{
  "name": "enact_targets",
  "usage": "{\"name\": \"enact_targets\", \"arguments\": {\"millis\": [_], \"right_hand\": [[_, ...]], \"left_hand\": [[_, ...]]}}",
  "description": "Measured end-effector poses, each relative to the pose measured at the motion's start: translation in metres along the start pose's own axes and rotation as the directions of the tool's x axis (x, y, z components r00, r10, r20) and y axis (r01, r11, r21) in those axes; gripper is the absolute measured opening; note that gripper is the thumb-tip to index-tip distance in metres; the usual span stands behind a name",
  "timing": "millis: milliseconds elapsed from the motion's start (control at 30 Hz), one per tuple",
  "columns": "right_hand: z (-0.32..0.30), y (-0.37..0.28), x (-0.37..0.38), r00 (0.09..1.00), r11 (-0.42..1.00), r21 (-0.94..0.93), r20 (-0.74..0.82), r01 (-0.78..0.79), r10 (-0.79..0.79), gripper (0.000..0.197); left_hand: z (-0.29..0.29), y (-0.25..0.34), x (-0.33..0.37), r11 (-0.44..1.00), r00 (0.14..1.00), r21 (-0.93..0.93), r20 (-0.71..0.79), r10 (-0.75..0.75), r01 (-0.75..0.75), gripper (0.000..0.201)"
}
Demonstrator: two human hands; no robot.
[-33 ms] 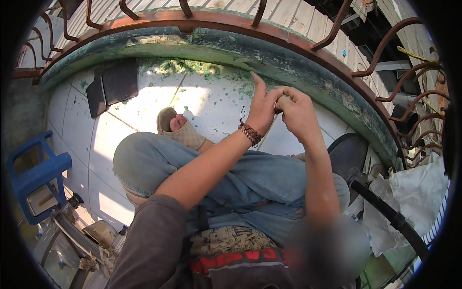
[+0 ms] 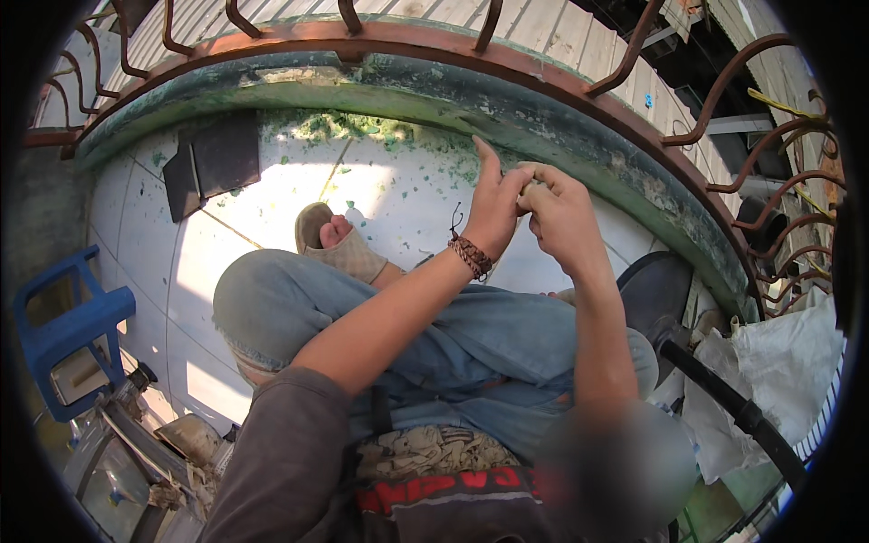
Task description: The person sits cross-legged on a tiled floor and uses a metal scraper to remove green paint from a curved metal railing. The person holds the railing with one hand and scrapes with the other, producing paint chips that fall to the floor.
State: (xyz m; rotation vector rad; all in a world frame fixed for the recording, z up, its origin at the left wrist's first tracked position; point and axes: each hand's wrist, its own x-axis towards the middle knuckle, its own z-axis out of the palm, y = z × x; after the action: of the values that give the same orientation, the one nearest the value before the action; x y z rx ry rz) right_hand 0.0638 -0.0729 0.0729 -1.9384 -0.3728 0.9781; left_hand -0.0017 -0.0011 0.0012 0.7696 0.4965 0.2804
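Hands, two, bare, raised together in front of the curved green-painted concrete ledge at the far edge of the balcony floor. Left hand — fingers upright, index finger extended, a braided brown leather wristband around the wrist. Right hand — fingers curled, tips meeting those of the left hand. Something small may be pinched between the fingertips; it is too small to tell, and I cannot tell how firm either grip is.

Rust-red curved metal railing runs above the ledge along the far edge. White tiled balcony floor lies below, speckled with green paint flakes near the ledge. Dark square slab rests on the floor toward the far left corner, against the ledge. Tan open-toed sandal on a foot sits mid-floor, just beyond the bent knee in faded blue denim trousers. Blue plastic stool stands at the left edge of the floor. Black rubber hose passes along the right side, next to a white woven plastic sack at the right edge. Black rounded pan-like object lies just right of the right forearm.
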Motion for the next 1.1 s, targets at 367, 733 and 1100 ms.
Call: {"name": "enact_targets", "arguments": {"millis": [367,733,1100], "right_hand": [[0.013,-0.015,-0.01,0.988,0.908,0.404,0.052,0.11,-0.143,0.043],[0.024,-0.016,-0.011,0.991,0.931,0.341,-0.025,0.134,-0.134,0.039],[0.018,-0.019,-0.013,0.991,0.906,0.404,-0.03,0.129,-0.128,0.043]], "left_hand": [[-0.008,0.016,0.006,0.991,0.992,-0.102,-0.092,-0.092,0.082,0.059],[-0.01,0.01,0.014,0.996,0.993,-0.015,-0.086,0.082,-0.084,0.065],[0.001,0.025,0.002,0.999,0.997,-0.008,-0.068,0.033,-0.034,0.081]]}}
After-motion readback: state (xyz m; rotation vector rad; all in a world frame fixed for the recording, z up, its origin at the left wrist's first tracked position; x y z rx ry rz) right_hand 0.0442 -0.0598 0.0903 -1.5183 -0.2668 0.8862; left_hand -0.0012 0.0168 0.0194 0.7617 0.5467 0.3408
